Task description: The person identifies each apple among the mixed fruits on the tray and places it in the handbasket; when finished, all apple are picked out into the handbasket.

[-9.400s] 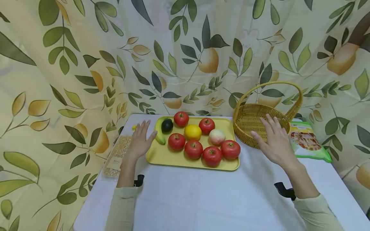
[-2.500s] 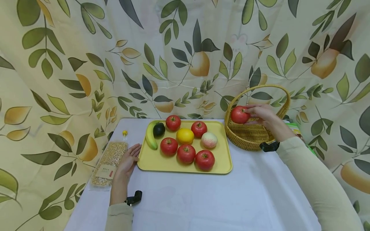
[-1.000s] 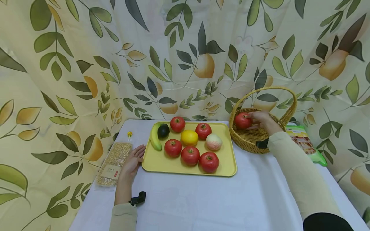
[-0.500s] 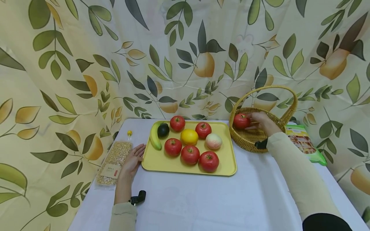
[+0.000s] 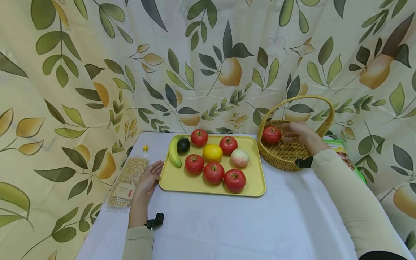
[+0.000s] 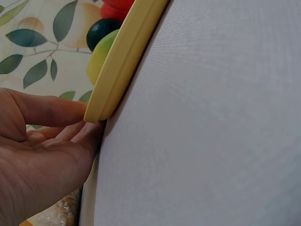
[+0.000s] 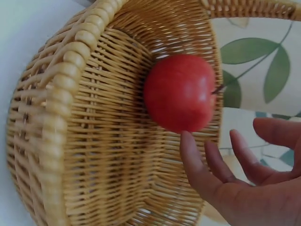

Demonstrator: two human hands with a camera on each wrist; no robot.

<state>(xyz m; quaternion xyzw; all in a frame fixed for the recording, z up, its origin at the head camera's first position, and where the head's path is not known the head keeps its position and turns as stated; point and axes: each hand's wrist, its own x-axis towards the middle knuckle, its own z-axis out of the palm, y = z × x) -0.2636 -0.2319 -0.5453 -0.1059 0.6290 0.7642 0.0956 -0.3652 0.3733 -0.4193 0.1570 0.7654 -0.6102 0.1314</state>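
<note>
A red apple (image 5: 271,135) lies inside the wicker basket (image 5: 276,163), against its left side. My right hand (image 5: 300,135) is over the basket, just right of this apple, with fingers spread and nothing held. In the right wrist view, the index fingertip (image 7: 186,139) is close to the apple's lower edge. My left hand (image 5: 148,182) touches the left edge of the yellow tray (image 5: 253,189), its fingers extended. The tray bears several red apples (image 5: 213,173), a yellow lemon (image 5: 212,153), a pale speckled peach-like fruit (image 5: 240,158), a dark avocado (image 5: 183,145) and a banana (image 5: 174,153).
A clear bag of grains (image 5: 128,180) with a label lies left of the tray, beside my left forearm. A green food packet (image 5: 338,146) is partly hidden behind my right sleeve. The basket's tall handle (image 5: 303,96) arches above my right hand. A patterned curtain (image 5: 208,54) hangs behind the table.
My right hand carried an apple into the basket, let it go and has just drawn slightly right of it. My left hand moved down to the tray's edge earlier and has stayed there.
</note>
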